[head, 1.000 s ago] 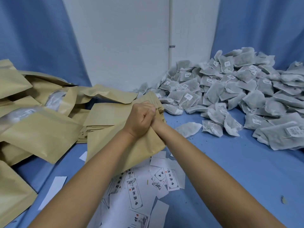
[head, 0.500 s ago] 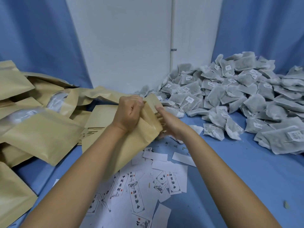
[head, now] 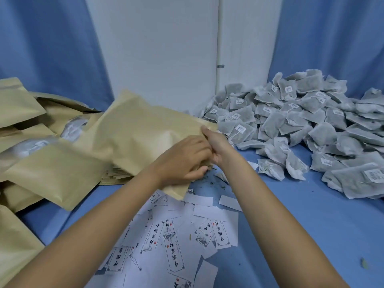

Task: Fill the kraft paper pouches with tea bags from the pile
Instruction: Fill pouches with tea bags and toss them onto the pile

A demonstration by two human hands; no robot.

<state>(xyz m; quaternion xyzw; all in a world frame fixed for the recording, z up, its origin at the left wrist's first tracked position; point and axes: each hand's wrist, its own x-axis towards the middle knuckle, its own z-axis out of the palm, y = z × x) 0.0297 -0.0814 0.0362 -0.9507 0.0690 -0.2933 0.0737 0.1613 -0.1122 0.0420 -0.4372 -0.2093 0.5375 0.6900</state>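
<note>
From the head camera, both your forearms reach forward and meet at the middle of the table. Your left hand point(head: 182, 156) lies knuckles up on one kraft pouch point(head: 143, 138), fingers curled over its near edge and thumb tucked below, so it grips the paper. Your right hand point(head: 217, 142) comes in from the right and pinches the same pouch at its right-hand edge, thumb on top; whether its fingers reach inside the mouth cannot be told. That pouch is tilted and motion-blurred, and it hangs over a stack of flat pouches point(head: 116, 175). You have two hands on one pouch. To the left lies a heap of puffed pouches point(head: 52, 175), several showing clear windows, too overlapped to count. The tea bag pile point(head: 301, 121) sits well to the right against the blue curtain point(head: 332, 38), with far too many bags to count. Each bag carries a small white tag, its print too small to read. Near you on the blue cloth point(head: 311, 225) lie scattered paper labels point(head: 174, 246), printed with black Chinese characters, one column starting 中, and small red seals
</note>
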